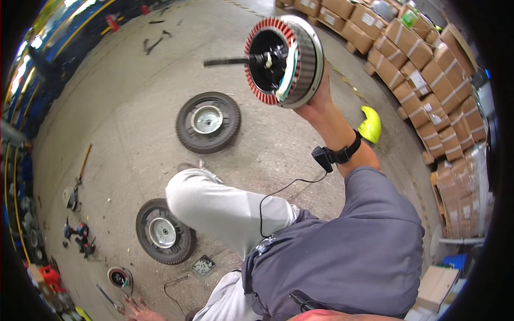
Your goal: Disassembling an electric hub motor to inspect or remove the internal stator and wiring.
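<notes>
My right hand (pixel 315 104) is raised at the upper middle, gripping a motor stator (pixel 305 69) by its far side. The stator has a ring of red copper windings, a grey laminated core and a dark axle pointing left, with pale and green wires inside. Most of my right fingers are hidden behind it. Low at the left, my left hand (pixel 142 310) has its fingers spread near the floor and holds nothing visible. Just beyond it lies a second, similar stator (pixel 119 278). A thin metal tool (pixel 110 298) is beside that hand.
Two tyred wheels (pixel 208 120) with silver hubs lie flat, the nearer wheel (pixel 163 232) beside my knee. A small tray (pixel 203 265) holds dark pieces. Power tools (pixel 77 230) and a wooden-handled tool (pixel 84 160) lie left. Stacked cartons (pixel 423 80) and a yellow-green fender (pixel 370 125) stand right.
</notes>
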`<action>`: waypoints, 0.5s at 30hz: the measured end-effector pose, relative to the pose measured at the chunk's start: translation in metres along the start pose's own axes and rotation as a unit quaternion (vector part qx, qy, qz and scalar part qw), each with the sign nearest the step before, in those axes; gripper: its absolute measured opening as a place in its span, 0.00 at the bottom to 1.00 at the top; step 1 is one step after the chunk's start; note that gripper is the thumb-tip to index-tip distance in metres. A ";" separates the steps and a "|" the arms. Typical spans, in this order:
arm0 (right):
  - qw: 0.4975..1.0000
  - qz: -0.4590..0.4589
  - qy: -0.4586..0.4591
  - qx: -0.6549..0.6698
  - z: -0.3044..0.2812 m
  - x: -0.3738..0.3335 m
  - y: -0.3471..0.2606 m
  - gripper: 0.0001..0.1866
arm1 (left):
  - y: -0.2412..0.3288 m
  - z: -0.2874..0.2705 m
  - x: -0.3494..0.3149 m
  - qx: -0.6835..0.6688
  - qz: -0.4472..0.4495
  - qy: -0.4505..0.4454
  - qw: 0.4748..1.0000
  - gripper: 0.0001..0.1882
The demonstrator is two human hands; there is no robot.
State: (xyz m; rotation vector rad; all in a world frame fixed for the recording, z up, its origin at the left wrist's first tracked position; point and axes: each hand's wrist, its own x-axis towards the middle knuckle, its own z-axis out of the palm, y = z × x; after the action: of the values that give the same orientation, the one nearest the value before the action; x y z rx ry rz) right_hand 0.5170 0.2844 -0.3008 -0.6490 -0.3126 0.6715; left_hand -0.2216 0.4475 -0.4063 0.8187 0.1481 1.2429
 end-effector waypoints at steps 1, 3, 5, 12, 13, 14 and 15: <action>1.000 0.011 0.019 0.003 -0.020 -0.005 -0.004 0.33 | -0.002 -0.003 0.008 -0.006 -0.018 -0.002 1.000 0.22; 0.998 0.018 0.056 0.004 -0.059 -0.016 -0.006 0.33 | -0.005 -0.005 0.020 0.057 -0.038 0.046 0.997 0.21; 0.998 0.038 0.039 0.022 -0.094 -0.026 -0.003 0.35 | -0.011 -0.005 0.032 0.101 -0.029 0.116 0.988 0.22; 0.975 0.082 0.003 0.208 -0.164 -0.048 0.021 0.21 | -0.017 -0.004 0.054 0.360 -0.010 0.319 0.877 0.28; 0.965 0.091 -0.032 0.246 -0.167 -0.050 0.023 0.22 | -0.014 -0.004 0.054 0.364 -0.016 0.317 0.876 0.28; 0.969 0.085 0.000 0.231 -0.170 -0.052 0.024 0.22 | -0.012 -0.003 0.052 0.366 -0.026 0.297 0.882 0.27; 0.966 0.087 -0.002 0.242 -0.171 -0.053 0.025 0.22 | -0.010 -0.002 0.051 0.368 -0.035 0.277 0.887 0.27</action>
State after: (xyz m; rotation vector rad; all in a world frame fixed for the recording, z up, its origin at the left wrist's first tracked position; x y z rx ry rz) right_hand 0.5449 0.1868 -0.4505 -0.2084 -0.0868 0.8812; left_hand -0.1973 0.4923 -0.3979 1.0598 1.1631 1.3309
